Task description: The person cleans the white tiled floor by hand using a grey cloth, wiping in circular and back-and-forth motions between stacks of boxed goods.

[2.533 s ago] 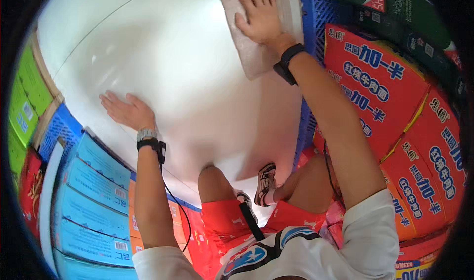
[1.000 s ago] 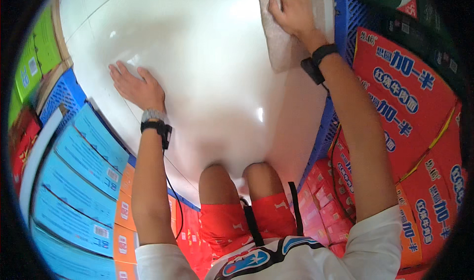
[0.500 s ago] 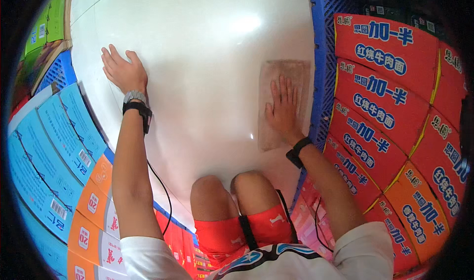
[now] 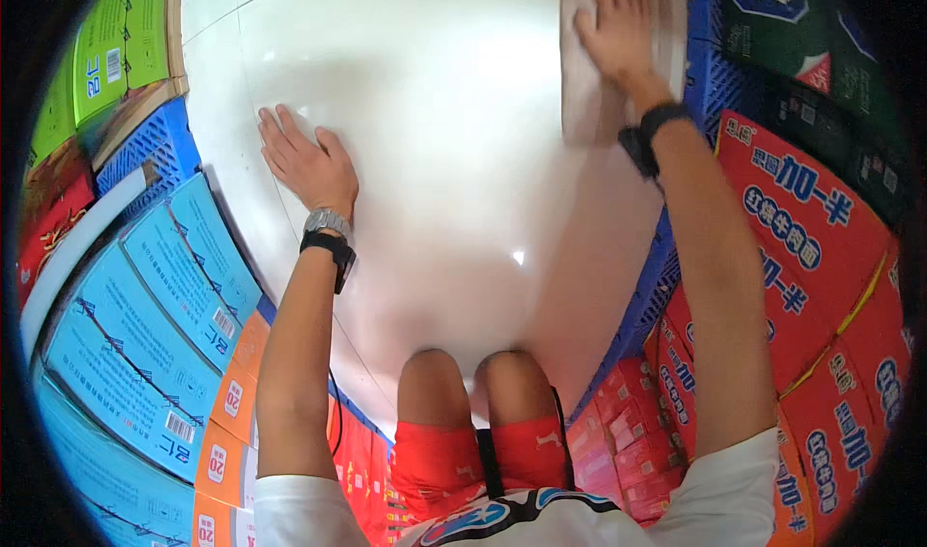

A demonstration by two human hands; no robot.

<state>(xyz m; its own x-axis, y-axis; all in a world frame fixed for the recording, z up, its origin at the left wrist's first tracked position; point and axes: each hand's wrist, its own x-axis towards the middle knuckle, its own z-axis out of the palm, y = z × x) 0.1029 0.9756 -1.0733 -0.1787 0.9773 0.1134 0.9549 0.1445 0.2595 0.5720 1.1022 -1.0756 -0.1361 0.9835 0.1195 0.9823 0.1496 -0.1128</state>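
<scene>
My left hand (image 4: 311, 166) rests palm down on the glossy white tiled floor (image 4: 444, 180), its fingers spread and nothing in them. A metal watch (image 4: 326, 222) and a black strap circle that wrist. Farther off to the right, my right hand (image 4: 618, 35) lies flat with fingers apart on a brownish-grey cloth (image 4: 583, 103). The cloth is spread out on the floor, and its far end runs past the upper edge of the picture. A black band (image 4: 655, 134) sits on my right wrist. My bare knees (image 4: 435, 383) are on the near side.
Stacked blue cartons (image 4: 135, 344) and orange cartons (image 4: 227, 460) stand at left, green cartons (image 4: 116, 50) beyond. At right are red cartons (image 4: 801, 199) and dark green ones (image 4: 801, 26). Blue plastic pallets (image 4: 154, 151) edge the floor. A thin cable (image 4: 335, 392) hangs beside my left arm.
My right hand has slid the cloth forward, away from me, beside the right-hand pallet. My left hand stays flat on the floor. The whole view has shifted.
</scene>
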